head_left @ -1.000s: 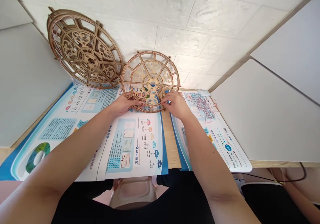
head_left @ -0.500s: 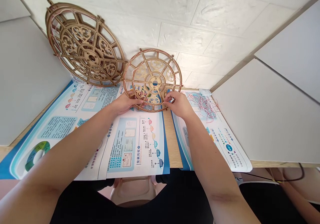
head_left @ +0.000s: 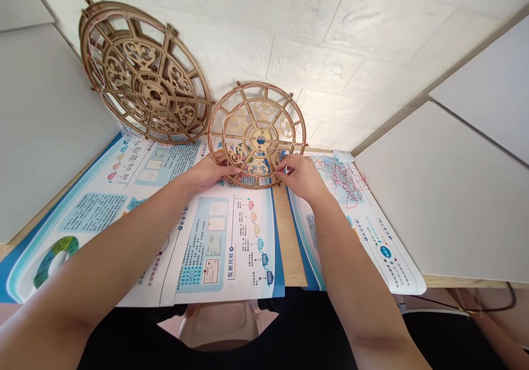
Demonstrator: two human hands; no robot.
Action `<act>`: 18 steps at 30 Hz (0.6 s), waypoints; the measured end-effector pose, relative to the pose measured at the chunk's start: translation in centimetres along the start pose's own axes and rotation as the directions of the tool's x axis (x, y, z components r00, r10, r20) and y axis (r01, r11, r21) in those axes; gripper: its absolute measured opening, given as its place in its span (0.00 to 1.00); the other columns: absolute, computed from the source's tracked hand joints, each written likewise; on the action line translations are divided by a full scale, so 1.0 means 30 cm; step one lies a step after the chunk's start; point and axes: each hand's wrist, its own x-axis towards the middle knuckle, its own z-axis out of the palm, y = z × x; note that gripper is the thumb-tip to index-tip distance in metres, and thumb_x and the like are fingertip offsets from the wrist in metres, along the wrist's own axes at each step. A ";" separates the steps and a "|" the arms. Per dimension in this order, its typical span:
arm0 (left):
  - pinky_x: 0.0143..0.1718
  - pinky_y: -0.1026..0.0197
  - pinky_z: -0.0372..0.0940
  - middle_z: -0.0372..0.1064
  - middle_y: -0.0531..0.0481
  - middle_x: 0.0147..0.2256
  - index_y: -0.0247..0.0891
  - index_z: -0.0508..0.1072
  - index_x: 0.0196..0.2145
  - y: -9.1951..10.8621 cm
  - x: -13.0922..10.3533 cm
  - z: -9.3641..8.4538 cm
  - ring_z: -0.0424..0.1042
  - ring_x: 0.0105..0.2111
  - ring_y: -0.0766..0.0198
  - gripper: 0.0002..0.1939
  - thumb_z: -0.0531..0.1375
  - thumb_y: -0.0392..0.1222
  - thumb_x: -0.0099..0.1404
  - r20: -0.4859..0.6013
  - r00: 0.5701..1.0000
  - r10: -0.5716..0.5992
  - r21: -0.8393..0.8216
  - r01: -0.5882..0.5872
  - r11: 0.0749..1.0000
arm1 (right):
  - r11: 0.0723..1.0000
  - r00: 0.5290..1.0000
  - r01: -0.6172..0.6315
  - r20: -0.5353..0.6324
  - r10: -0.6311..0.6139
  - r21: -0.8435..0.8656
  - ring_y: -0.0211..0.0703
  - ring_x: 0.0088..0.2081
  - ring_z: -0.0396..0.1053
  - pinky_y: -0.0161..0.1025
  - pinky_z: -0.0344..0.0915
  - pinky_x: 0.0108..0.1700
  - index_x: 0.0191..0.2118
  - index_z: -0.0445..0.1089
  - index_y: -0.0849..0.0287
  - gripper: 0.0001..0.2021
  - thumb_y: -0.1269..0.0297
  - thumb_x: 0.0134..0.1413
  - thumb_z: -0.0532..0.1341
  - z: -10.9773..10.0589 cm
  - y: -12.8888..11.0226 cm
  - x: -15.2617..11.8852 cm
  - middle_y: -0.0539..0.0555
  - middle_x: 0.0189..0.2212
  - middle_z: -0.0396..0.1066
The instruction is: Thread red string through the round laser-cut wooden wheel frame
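Note:
A round gold openwork frame with spokes and scroll ornaments stands tilted up near the wall. My left hand grips its lower left rim, with the thumb in front and the fingers behind, partly seen through the openings. My right hand is closed in a pinch at the lower right of the rings, on a thin pale wire that follows the inner ring. Exactly how the fingertips meet the wire is too small to see. Reddish wire also runs along the outer rim.
Several similar round frames lean stacked against the white brick-patterned wall at left. A tangle of red and white wires lies on the right printed sheet. Grey panels border both sides. Another person's arm shows at lower right.
The whole view has shifted slightly, so things appear a little further right. Both hands keep their holds, and the right fingers stay at almost the same spot on the frame.

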 end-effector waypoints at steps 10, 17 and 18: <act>0.46 0.50 0.75 0.80 0.45 0.39 0.34 0.79 0.42 -0.002 0.003 -0.001 0.79 0.35 0.58 0.23 0.77 0.35 0.47 -0.001 1.000 -0.031 -0.035 0.031 0.999 | 0.990 0.998 0.041 0.045 -0.035 -0.136 0.53 0.44 0.71 0.49 0.58 0.48 0.33 0.79 0.58 0.07 0.75 0.56 0.63 -0.015 -0.002 -0.008 0.56 0.36 0.76; 0.45 0.51 0.75 0.80 0.45 0.37 0.35 0.79 0.39 0.002 0.003 0.003 0.79 0.34 0.58 0.21 0.77 0.37 0.47 0.011 1.000 -0.015 -0.006 0.015 1.000 | 0.975 0.986 0.141 -0.061 -0.154 -0.174 0.54 0.47 0.68 0.51 0.58 0.51 0.34 0.79 0.56 0.04 0.68 0.58 0.66 -0.030 -0.012 -0.013 0.57 0.40 0.74; 0.46 0.51 0.75 0.80 0.45 0.37 0.35 0.79 0.39 0.004 0.002 0.004 0.79 0.34 0.58 0.21 0.77 0.37 0.47 0.015 1.000 -0.014 0.002 0.014 1.000 | 0.974 0.975 0.156 -0.134 -0.178 -0.165 0.53 0.47 0.68 0.51 0.58 0.51 0.35 0.79 0.55 0.04 0.67 0.60 0.65 -0.034 -0.010 -0.013 0.57 0.40 0.74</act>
